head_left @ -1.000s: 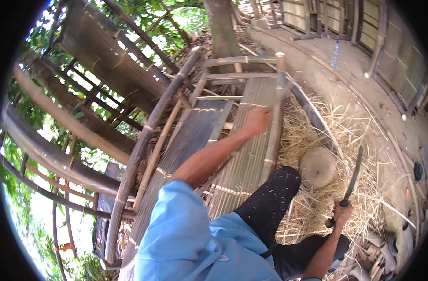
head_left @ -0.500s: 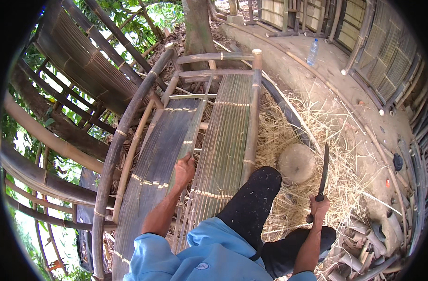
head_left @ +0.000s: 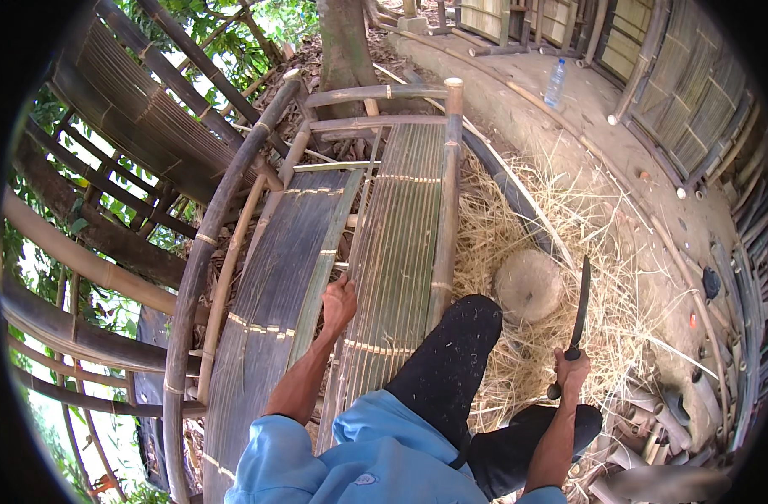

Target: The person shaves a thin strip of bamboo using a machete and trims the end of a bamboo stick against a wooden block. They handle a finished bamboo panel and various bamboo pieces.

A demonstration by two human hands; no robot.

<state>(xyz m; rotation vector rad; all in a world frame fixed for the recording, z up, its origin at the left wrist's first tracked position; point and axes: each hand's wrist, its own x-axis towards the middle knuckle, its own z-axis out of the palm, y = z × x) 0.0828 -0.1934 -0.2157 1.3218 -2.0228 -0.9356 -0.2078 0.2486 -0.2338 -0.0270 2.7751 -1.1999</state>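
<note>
My left hand (head_left: 339,303) is closed at the gap between two bamboo slat panels of a long bench. What its fingers hold, if anything, I cannot make out. To its left lies a dark slat panel (head_left: 270,260) with a green slat (head_left: 319,270) along its edge. A green-brown slat panel (head_left: 398,244) lies to its right, crossed by pale bindings. A narrow bamboo slat (head_left: 365,197) runs in the gap above the hand. Off to the right, my right hand (head_left: 572,368) is wrapped round the dark handle of a machete (head_left: 583,304), its blade pointing away from me.
Bamboo rails (head_left: 201,252) frame the bench on the left. A round wood block (head_left: 528,286) sits among straw-like shavings (head_left: 602,210) on the right. Cut bamboo pieces (head_left: 632,420) and a blurred brown shape (head_left: 670,485) are at the lower right. A plastic bottle (head_left: 555,83) stands farther off.
My left hand has shifted slightly right, and the narrow slat in the gap appears closer to the right panel. A blurred brown shape has come in at the lower right. My right hand still holds the machete.
</note>
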